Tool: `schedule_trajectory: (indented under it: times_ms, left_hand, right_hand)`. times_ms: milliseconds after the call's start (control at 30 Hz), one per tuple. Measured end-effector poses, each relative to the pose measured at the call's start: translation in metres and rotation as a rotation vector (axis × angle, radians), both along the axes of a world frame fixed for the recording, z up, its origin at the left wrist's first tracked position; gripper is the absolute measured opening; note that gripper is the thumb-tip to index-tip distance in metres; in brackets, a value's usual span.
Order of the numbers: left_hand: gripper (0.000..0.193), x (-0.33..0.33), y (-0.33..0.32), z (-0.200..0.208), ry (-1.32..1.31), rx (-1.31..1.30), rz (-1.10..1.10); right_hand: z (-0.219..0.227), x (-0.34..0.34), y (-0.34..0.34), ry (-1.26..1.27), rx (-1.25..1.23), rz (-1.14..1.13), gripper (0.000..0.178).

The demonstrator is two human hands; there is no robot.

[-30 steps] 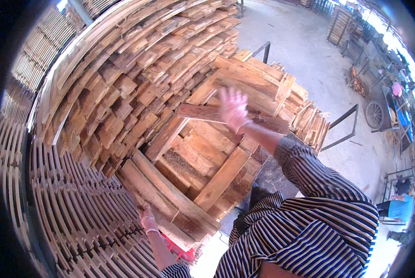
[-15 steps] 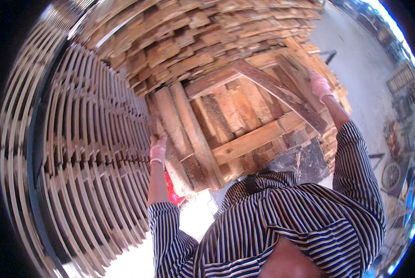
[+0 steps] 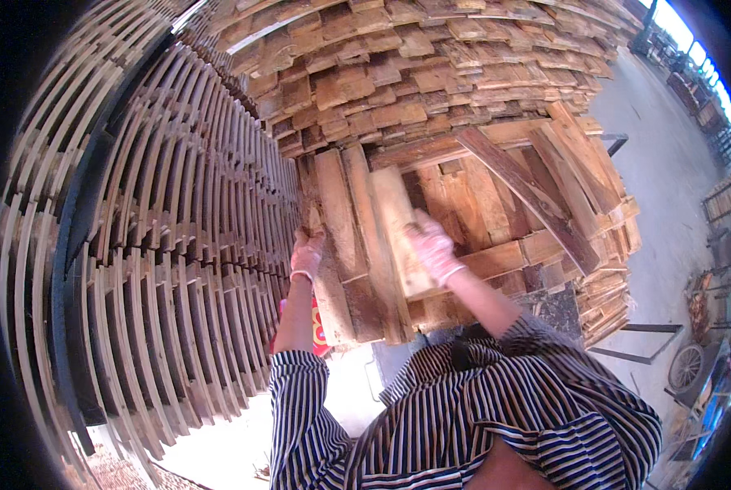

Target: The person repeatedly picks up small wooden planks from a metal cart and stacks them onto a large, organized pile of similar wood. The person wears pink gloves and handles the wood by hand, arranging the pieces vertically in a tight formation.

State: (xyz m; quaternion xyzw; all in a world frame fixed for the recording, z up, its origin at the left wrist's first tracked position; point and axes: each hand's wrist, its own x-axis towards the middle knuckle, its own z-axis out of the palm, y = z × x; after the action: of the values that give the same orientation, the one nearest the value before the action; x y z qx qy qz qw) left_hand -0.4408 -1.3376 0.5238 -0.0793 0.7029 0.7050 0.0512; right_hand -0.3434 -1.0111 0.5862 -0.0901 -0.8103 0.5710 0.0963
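Observation:
My right hand (image 3: pixel 433 250), in a thin pinkish glove and slightly blurred, is closed at the right edge of a pale plank (image 3: pixel 394 220). This plank lies lengthwise beside several darker boards (image 3: pixel 339 216) on the left of the wood pile. My left hand (image 3: pixel 306 253), gloved likewise, is closed at the left edge of those boards; what its fingers hold, if anything, is hidden. A dark brown plank (image 3: pixel 529 200) lies slantwise over the pile to the right of my right hand.
Tall rows of upright slats (image 3: pixel 178 188) stand close on my left, behind a dark metal bar (image 3: pixel 71 245). Stacked wood pieces (image 3: pixel 431 73) rise at the far side. A metal frame (image 3: pixel 639 343) and a spoked wheel (image 3: pixel 686 367) stand at the right. Something red (image 3: pixel 318 331) sits below my left forearm.
My right hand has moved left from the pile's far right side, and the pale plank now lies beside the left boards. The left hand stays at their edge. The view has shifted.

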Motion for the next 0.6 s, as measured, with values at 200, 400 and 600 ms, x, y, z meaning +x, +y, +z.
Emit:
schedule_trajectory:
  times_ms: [200, 400, 600]
  left_hand:
    - [0.054, 0.035, -0.005, 0.067, -0.235, -0.783, 0.052]
    - [0.066, 0.041, 0.033, 0.080, -0.076, -0.401, -0.020]
    - [0.049, 0.034, -0.017, 0.052, -0.066, -0.401, 0.093]
  right_hand:
    - [0.058, -0.001, -0.069, -0.373, 0.536, 0.413, 0.068]
    - [0.048, -0.029, 0.152, -0.151, 1.369, -0.286, 0.080]
    - [0.115, -0.018, 0.188, -0.444, 1.112, 0.051, 0.078]
